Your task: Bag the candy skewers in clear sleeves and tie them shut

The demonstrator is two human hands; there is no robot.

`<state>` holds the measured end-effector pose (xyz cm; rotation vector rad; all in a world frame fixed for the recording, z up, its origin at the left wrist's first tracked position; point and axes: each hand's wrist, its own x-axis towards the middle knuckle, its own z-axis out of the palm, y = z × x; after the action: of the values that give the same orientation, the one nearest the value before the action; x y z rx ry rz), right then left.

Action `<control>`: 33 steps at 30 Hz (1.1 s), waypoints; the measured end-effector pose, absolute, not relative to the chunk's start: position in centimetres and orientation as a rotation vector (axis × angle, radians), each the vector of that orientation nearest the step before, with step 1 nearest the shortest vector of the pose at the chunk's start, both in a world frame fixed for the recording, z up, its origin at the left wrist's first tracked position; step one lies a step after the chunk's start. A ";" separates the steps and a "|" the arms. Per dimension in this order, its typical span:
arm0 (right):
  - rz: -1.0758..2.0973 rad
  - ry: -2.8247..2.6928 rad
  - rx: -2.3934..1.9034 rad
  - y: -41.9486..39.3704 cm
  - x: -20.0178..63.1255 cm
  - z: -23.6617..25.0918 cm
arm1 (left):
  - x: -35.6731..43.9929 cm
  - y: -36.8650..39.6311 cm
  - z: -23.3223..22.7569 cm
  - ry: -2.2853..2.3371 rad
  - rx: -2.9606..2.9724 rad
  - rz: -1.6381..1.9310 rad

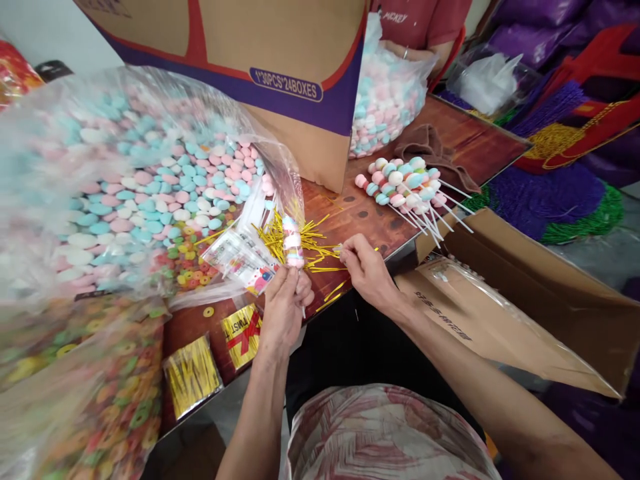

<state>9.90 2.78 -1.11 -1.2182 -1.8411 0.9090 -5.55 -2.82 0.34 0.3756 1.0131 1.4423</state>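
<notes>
My left hand grips a marshmallow stick upright, its pink, white and blue pieces inside a clear wrapper. To the right, my right hand is closed in a pinch at the end of a gold twist tie. Behind both hands lies a loose pile of gold twist ties on the brown table. Printed clear bags are left of the wrapped stick. Farther right, a heap of marshmallow sticks rests with white sticks pointing toward the table's front edge.
A large bag of marshmallows and a bag of gummy rings fill the left. Twist tie packs lie near the edge. A tall carton stands behind; an open carton is at right. Across the table sits another person.
</notes>
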 end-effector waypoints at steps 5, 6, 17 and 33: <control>1.143 -1.656 -1.020 1.5 9.3 -0.9 | -5.1 -2.3 0.0 0.942 0.309 1.478; 1.056 -1.724 -1.038 1.4 9.3 -1.1 | -5.2 -2.3 -0.1 0.941 0.308 1.497; -0.096 -2.588 -1.207 2.2 8.0 -2.1 | -6.5 -2.3 -0.2 1.050 0.364 1.566; 1.081 -1.783 -0.972 1.4 6.9 -0.6 | -4.0 -1.9 -0.8 1.207 0.556 1.608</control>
<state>6.90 1.37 -0.57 -0.9719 -1.7829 1.0812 -4.04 -1.91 -0.80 0.5557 1.2073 1.6076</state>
